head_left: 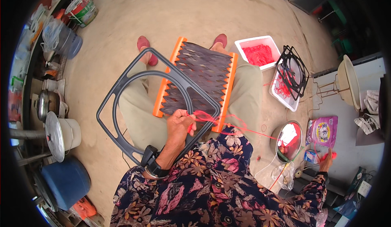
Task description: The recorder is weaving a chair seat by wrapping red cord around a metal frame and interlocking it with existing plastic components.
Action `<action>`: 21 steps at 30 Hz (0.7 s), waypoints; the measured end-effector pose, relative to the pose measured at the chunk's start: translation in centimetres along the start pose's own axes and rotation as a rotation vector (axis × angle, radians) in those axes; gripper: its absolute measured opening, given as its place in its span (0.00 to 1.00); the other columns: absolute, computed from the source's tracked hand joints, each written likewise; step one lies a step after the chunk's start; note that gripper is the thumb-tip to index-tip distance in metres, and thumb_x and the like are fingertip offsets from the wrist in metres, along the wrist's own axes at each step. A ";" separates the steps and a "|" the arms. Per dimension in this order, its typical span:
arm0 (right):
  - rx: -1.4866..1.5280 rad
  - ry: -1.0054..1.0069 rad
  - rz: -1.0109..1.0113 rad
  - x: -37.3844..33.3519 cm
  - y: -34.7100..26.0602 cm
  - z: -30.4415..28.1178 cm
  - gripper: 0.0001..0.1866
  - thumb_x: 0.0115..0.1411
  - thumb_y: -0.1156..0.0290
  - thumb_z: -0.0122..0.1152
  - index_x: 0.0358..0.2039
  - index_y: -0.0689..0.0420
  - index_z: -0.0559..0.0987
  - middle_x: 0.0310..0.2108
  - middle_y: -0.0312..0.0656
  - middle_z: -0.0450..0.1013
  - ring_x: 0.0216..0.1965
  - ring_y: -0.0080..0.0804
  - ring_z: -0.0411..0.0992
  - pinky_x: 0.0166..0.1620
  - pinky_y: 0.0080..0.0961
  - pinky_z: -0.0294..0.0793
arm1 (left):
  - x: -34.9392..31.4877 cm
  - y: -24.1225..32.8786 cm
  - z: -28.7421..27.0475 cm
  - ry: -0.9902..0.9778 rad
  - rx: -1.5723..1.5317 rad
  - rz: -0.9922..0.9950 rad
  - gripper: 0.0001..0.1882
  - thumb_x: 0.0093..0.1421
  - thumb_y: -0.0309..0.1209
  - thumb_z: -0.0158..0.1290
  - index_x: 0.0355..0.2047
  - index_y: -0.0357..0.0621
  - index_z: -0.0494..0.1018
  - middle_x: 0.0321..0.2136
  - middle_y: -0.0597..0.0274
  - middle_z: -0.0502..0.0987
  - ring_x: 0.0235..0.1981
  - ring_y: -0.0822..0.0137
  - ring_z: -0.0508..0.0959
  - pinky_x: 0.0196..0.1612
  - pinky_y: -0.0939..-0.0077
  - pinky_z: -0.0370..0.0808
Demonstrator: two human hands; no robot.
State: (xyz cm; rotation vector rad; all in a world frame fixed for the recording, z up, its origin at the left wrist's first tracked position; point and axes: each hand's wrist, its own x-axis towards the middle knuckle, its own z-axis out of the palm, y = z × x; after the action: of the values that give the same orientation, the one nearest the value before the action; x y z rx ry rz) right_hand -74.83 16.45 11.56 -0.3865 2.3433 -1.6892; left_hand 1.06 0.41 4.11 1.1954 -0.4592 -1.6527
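Left grip [179, 126]: fingers together, clamped on a bundle of thin translucent red strands [202, 115]. Position: above the near right edge of a dark grey, rounded-square frame with a large round opening [121, 141]; whether it also bears on the frame cannot be told. Frame lies tilted over the left thigh, partly overlapping a rack with orange toothed rails and dark grey interlaced bands [203, 68], which rests between the knees. From the bundle, strands run right to a round metal bowl [302, 139] on the floor.

Right grip [327, 160]: reached out to the far right, red material at the fingers, beside a purple plastic package [321, 130]; closure cannot be told.

Front right: white box [270, 65] containing red strands; adjacent, white tray [285, 102] with black frames [302, 74] on top.
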 end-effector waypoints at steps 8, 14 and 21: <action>-0.019 -0.325 0.075 -12.3 1.9 17.3 0.15 0.51 0.63 0.65 0.39 0.53 0.76 0.23 0.30 0.69 0.19 0.19 0.66 0.21 0.19 0.66 | -0.7 0.8 0.5 0.073 0.080 0.076 0.04 0.58 0.23 0.52 0.30 0.39 0.67 0.17 0.58 0.74 0.13 0.73 0.69 0.17 0.83 0.66; -0.169 -1.510 0.125 -38.6 -8.4 31.6 0.11 0.53 0.66 0.63 0.32 0.60 0.77 0.27 0.34 0.73 0.27 0.19 0.71 0.31 0.18 0.70 | -1.3 2.0 0.7 0.095 0.073 0.075 0.04 0.58 0.22 0.52 0.29 0.39 0.67 0.16 0.59 0.73 0.12 0.73 0.68 0.16 0.84 0.64; -0.271 -1.538 0.210 -39.6 -8.0 31.1 0.15 0.56 0.63 0.62 0.40 0.59 0.77 0.29 0.34 0.75 0.26 0.18 0.71 0.29 0.18 0.71 | -1.8 1.9 0.5 0.082 -0.032 0.106 0.04 0.59 0.24 0.52 0.30 0.39 0.67 0.17 0.59 0.73 0.12 0.73 0.68 0.17 0.84 0.64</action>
State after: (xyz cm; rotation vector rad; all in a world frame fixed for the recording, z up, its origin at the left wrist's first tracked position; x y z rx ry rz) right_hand -26.62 -0.10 10.64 -0.9682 1.2790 -0.4662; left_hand 1.57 1.11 6.63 1.1906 -0.4358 -1.5101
